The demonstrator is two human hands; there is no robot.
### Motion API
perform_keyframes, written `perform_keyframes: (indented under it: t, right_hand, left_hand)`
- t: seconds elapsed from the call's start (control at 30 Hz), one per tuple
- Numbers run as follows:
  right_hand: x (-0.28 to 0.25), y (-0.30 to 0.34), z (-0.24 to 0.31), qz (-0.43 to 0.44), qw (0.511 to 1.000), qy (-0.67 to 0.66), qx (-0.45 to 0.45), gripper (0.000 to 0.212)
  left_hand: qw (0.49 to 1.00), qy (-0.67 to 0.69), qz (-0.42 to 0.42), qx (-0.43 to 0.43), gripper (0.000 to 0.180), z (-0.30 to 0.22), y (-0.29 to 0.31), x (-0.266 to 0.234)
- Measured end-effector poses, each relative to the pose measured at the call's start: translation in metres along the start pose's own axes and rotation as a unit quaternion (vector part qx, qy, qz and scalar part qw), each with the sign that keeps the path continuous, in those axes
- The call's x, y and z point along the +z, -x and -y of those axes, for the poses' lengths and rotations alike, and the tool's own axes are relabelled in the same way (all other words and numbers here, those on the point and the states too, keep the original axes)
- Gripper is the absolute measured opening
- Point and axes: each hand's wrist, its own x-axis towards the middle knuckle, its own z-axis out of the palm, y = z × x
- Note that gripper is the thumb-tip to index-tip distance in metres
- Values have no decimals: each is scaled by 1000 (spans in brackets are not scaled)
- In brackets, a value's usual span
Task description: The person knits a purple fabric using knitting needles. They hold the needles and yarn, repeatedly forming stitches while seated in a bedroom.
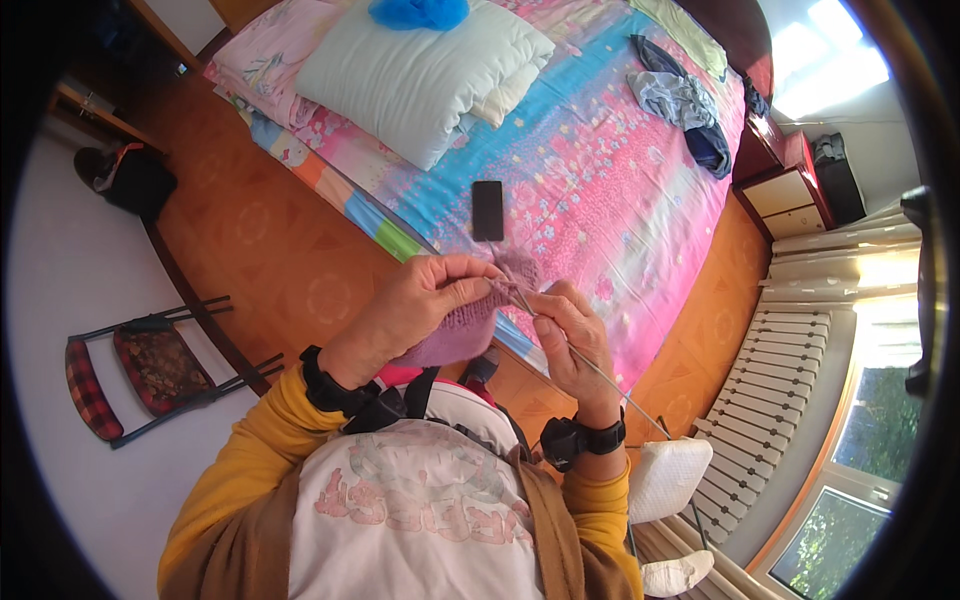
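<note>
My left hand pinches the upper edge of a piece of mauve knitting, which hangs below the fingers over my lap. My right hand is closed around a thin metal knitting needle; its long end slants down to the right, and its tip meets the knitting between both hands. Just beyond the fingertips, a fuzzy mauve clump rests by the bed's edge; I cannot tell whether it is yarn or more of the knitting. A black phone lies on the bed beyond it.
The bed has a pink and blue flowered sheet, with a pale quilt and crumpled clothes on top. At left stands a folding chair; at lower right, a white-covered stool beside a radiator.
</note>
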Motion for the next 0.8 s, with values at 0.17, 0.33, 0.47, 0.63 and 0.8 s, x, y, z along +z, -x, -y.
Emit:
perform_keyframes:
  t: [0.17,0.33,0.47,0.63,0.8]
  right_hand:
    - [11,4,2,-24,995,83,41,25]
    - [7,-11,7,-1,987,162,23,50]
    - [3,-21,4,44,989,137,-11,57]
    - [-5,-6,1,-21,983,180,-16,37]
    - [-3,0,-11,-21,987,157,-35,24]
  left_hand:
    - [997,43,-21,-52,19,-4,1,5]
    - [996,30,-25,-85,19,-8,1,11]
    - [998,3,33,-57,17,-1,-1,19]
    - [998,62,-3,-31,19,0,-4,1]
    - [999,43,-9,-6,21,-3,-7,-6]
